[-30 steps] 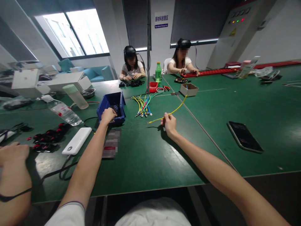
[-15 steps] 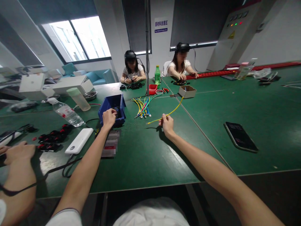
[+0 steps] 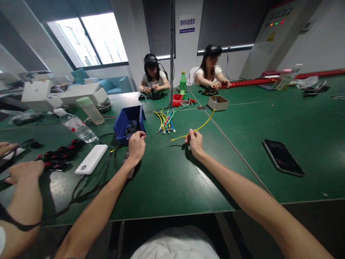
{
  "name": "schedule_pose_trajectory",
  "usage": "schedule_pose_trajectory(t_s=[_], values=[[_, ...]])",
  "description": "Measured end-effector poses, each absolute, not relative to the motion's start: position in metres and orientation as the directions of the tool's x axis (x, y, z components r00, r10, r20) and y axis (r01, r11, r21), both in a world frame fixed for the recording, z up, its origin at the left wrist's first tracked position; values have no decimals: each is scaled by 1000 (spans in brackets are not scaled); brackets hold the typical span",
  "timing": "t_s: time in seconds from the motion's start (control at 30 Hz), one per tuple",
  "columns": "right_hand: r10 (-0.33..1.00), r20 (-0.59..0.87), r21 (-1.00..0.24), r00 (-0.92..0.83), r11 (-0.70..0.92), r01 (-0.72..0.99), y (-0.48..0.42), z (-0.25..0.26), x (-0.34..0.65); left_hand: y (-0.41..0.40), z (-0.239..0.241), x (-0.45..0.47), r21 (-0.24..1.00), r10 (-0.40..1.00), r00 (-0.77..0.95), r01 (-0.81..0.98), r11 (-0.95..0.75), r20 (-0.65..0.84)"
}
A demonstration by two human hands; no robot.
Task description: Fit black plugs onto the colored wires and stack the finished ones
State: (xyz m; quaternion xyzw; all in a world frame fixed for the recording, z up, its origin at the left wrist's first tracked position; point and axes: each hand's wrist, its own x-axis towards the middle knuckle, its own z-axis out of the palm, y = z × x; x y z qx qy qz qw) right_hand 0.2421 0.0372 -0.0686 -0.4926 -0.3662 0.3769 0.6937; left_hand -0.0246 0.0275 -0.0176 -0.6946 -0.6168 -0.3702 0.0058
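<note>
My right hand point(image 3: 194, 141) pinches a yellow wire point(image 3: 202, 125) that runs back to a small cardboard box point(image 3: 219, 102). My left hand point(image 3: 136, 144) hovers over the green table point(image 3: 172, 172), just in front of the blue bin point(image 3: 128, 123) of black parts. Its fingers are pinched together on something too small to make out. A bundle of coloured wires point(image 3: 165, 121) with ring terminals lies between the bin and my right hand.
A phone point(image 3: 283, 157) lies on the right. On the left are a white power bank point(image 3: 91, 159), a water bottle point(image 3: 76, 126), a cup point(image 3: 90, 110) and black-red parts point(image 3: 60, 155). A neighbour's hand point(image 3: 23, 172) works at far left; two people sit across.
My left hand has come out of the blue bin and moved right and toward me, fingers pinched. My right hand keeps the yellow wire in about the same place.
</note>
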Motion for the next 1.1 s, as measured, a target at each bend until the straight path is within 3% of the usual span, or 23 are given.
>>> schedule_pose_trajectory(t_s=[0.17,0.73,1.1], values=[[886,133,-956,444,233,-180,36,-68,242,14,-26,-17,425,835,65,837,-344,547],[868,152,-967,473,229,-109,28,-65,235,-5,-39,-1,412,843,251,783,-465,475],[884,168,-950,436,263,-168,20,-64,226,-10,-46,7,515,836,305,676,-528,456]])
